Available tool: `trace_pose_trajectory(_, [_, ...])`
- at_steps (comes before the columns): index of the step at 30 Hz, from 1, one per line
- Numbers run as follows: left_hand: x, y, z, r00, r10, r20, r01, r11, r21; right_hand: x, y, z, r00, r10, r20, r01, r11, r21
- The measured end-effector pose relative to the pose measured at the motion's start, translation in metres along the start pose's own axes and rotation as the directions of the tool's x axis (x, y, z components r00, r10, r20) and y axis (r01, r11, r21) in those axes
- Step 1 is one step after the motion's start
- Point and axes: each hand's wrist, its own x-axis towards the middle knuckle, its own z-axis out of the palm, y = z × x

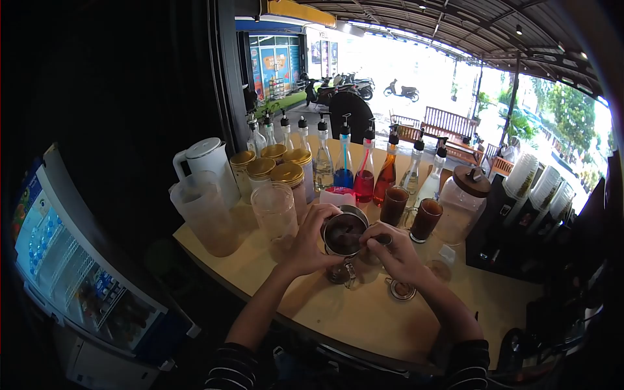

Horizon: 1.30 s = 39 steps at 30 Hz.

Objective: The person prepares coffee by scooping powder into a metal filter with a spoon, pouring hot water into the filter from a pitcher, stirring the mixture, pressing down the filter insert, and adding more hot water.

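My left hand (312, 242) wraps around the side of a round metal cup (343, 252), tilted so that its dark inside faces me. At the cup's right rim, my right hand (395, 252) has its fingers pinched together. What they grip is too small and dark to make out. Below the cup stands a small glass vessel with a handle (340, 273), partly covered by the cup. A round metal lid or strainer (402, 290) lies on the table under my right wrist. Two glasses of brown drink, a nearer glass (426, 222) and a farther glass (394, 207), stand beyond my right hand.
Clear plastic pitchers (205, 218), a white kettle (211, 166) and gold-lidded jars (287, 174) crowd the left. Pump bottles (366, 172) line the table's back. A brown-lidded jar (463, 205) and cup stacks (543, 185) stand right. A lit fridge (84, 260) is far left.
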Motion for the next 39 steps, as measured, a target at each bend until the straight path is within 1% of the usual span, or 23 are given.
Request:
trace_pose_trajectory(1, [0.0,0.001,-0.002,0.999,0.029,0.017,-0.031,0.996,0.08,0.001,-0.002,-0.003,1.0,-0.002,-0.003,0.002,1.0,0.0])
trace_pose_trajectory(2, [0.0,0.001,-0.003,0.998,0.057,0.036,-0.062,0.985,0.158,0.002,-0.006,-0.007,0.998,0.061,0.032,-0.061,0.998,0.0])
trace_pose_trajectory(3, [0.001,0.003,-0.005,0.998,0.059,0.038,-0.064,0.985,0.158,0.003,-0.008,-0.011,0.99,0.125,0.067,-0.125,0.992,-0.002])
trace_pose_trajectory(4, [0.002,0.006,-0.006,0.994,0.094,0.055,-0.104,0.972,0.212,0.005,-0.01,-0.012,0.99,0.126,0.064,-0.126,0.992,-0.003])
trace_pose_trajectory(5, [0.002,0.008,-0.007,0.989,0.128,0.074,-0.143,0.954,0.265,0.007,-0.011,-0.013,0.988,0.105,0.109,-0.105,0.994,-0.012])
trace_pose_trajectory(8, [-0.001,0.005,-0.009,0.993,0.091,0.074,-0.109,0.953,0.283,0.013,-0.015,-0.019,0.977,0.068,0.2,-0.056,0.996,-0.064])
trace_pose_trajectory(9, [-0.002,0.004,-0.009,0.993,0.093,0.077,-0.112,0.952,0.284,0.016,-0.016,-0.022,0.968,0.054,0.247,-0.03,0.994,-0.103])
trace_pose_trajectory(11, [-0.006,0.003,-0.008,1.0,0.013,-0.026,-0.01,0.994,0.107,0.019,-0.017,-0.028,0.978,0.017,0.208,0.012,0.99,-0.139])
trace_pose_trajectory(12, [-0.006,0.003,-0.007,1.0,0.013,-0.025,-0.011,0.994,0.106,0.02,-0.02,-0.029,0.983,0.045,0.18,-0.023,0.992,-0.126])
trace_pose_trajectory(14, [-0.007,0.005,-0.004,0.994,0.023,-0.11,-0.019,0.999,0.036,0.02,-0.022,-0.022,0.986,0.074,0.152,-0.057,0.992,-0.113])
trace_pose_trajectory(16, [-0.009,0.0,0.005,0.991,0.045,-0.13,-0.04,0.998,0.038,0.017,-0.021,-0.007,0.993,-0.037,0.109,0.053,0.988,-0.145])
trace_pose_trajectory(18, [-0.011,0.0,0.01,0.986,0.065,-0.151,-0.06,0.997,0.039,0.02,-0.026,-0.006,0.996,-0.01,0.088,0.023,0.99,-0.141])
trace_pose_trajectory(20, [-0.013,0.006,0.009,0.993,0.055,-0.106,-0.046,0.995,0.087,0.022,-0.027,-0.009,0.997,0.016,0.072,-0.007,0.991,-0.131])
trace_pose_trajectory(22, [-0.013,0.006,0.002,0.996,0.04,-0.083,-0.029,0.992,0.126,0.022,-0.025,-0.017,0.982,0.037,0.185,-0.006,0.986,-0.169])
trace_pose_trajectory(23, [-0.012,0.006,-0.001,0.998,0.027,-0.061,-0.017,0.986,0.163,0.023,-0.026,-0.021,0.981,0.038,0.188,-0.007,0.986,-0.166])
trace_pose_trajectory(25, [-0.009,0.004,-0.005,0.998,0.02,-0.055,-0.012,0.989,0.151,0.026,-0.031,-0.03,0.978,0.013,0.21,0.028,0.981,-0.19])
trace_pose_trajectory(27, [-0.006,0.005,-0.008,0.999,0.012,-0.049,-0.005,0.99,0.139,0.027,-0.032,-0.03,0.974,0.037,0.223,0.003,0.985,-0.172])
trace_pose_trajectory(29, [-0.001,0.012,-0.011,0.998,0.029,0.05,-0.041,0.964,0.263,0.028,-0.032,-0.027,0.941,0.001,0.338,0.045,0.991,-0.127])
trace_pose_trajectory(30, [0.0,0.013,-0.012,0.998,0.028,0.051,-0.04,0.964,0.262,0.029,-0.033,-0.027,0.941,0.003,0.337,0.043,0.991,-0.127])
trace_pose_trajectory(32, [0.001,0.013,-0.012,0.995,0.026,0.096,-0.051,0.965,0.259,0.029,-0.037,-0.027,0.974,0.001,0.226,0.038,0.985,-0.171])
trace_pose_trajectory(33, [0.001,0.013,-0.012,0.995,0.026,0.095,-0.049,0.965,0.259,0.028,-0.037,-0.027,0.974,0.002,0.228,0.038,0.985,-0.171])
trace_pose_trajectory(35, [0.002,0.013,-0.015,0.99,0.04,0.133,-0.081,0.944,0.32,0.028,-0.034,-0.028,0.951,0.01,0.309,0.043,0.985,-0.164])
trace_pose_trajectory(39, [0.003,0.015,-0.017,0.992,0.04,0.122,-0.08,0.939,0.334,0.024,-0.037,-0.034,0.97,-0.017,0.241,0.072,0.973,-0.221])
